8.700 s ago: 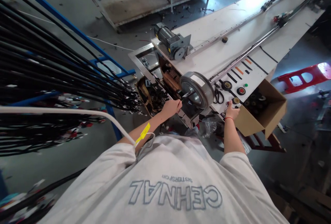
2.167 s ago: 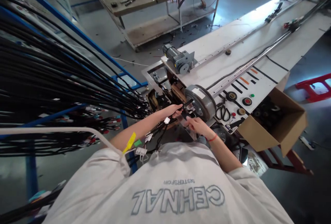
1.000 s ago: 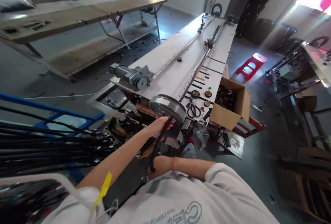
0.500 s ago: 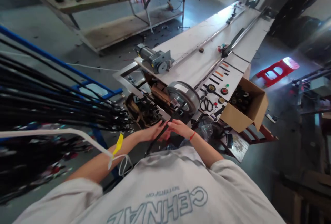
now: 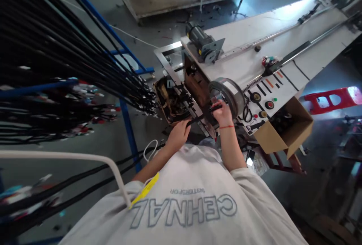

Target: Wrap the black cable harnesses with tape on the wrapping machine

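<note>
A black cable (image 5: 199,118) stretches between my two hands in front of my chest. My left hand (image 5: 179,135) is closed around it on the near side, its fingers wrapped. Farther along, my right hand (image 5: 222,114), below a red wrist string, grips the same cable close to the grey ring-shaped wheel (image 5: 236,96) at the table's end. How the cable lies inside the ring is hidden by my fingers. Beside my hands, an open carton (image 5: 166,105) with scraps stands under the metal frame (image 5: 166,62).
Black cables (image 5: 93,64) hang thickly from a blue rack (image 5: 128,128) at left. A long white table (image 5: 243,30) carries a motor (image 5: 202,41), tape rolls (image 5: 256,97) and scissors (image 5: 247,113). To the right are a cardboard box (image 5: 271,139) and a red stool (image 5: 333,100).
My hands have moved apart along the cable, the right one up to the ring. The camera view has shifted, so the table appears farther right and the cable rack fills more of the left.
</note>
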The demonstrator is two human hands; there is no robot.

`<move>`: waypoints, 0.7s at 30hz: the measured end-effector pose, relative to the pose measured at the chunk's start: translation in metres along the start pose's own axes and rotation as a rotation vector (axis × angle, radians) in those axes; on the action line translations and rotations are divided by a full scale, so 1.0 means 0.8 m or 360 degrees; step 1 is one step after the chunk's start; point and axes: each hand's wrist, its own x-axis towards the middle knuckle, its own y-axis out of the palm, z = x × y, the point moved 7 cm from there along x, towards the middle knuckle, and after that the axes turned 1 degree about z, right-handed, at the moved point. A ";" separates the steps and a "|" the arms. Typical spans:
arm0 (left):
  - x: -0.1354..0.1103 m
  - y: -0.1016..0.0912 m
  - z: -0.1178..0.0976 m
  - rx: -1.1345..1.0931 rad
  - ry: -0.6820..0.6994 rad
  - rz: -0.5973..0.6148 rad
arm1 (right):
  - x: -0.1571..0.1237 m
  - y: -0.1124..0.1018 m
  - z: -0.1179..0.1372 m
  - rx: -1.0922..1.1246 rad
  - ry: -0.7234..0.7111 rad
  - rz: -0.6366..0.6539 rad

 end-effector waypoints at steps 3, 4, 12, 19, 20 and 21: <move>-0.028 0.010 0.021 -0.0395 -0.0292 0.0440 | 0.004 0.017 -0.005 0.0128 0.0095 -0.0052; -0.037 0.019 0.025 -0.0624 -0.0402 0.0713 | 0.000 0.024 -0.011 0.0135 0.0143 0.0034; 0.035 0.054 -0.014 -0.1371 -0.0349 0.1300 | -0.042 0.041 -0.049 -0.0041 0.0325 0.0500; 0.040 0.074 -0.019 -0.0092 -0.0257 0.1192 | -0.046 0.000 -0.086 -0.0334 0.0541 0.0456; 0.036 0.069 -0.020 -0.0010 -0.0265 0.1138 | -0.046 -0.008 -0.087 -0.0388 0.0556 0.0423; 0.031 0.063 -0.021 0.0007 -0.0276 0.1122 | -0.045 -0.015 -0.083 -0.0436 0.0548 0.0384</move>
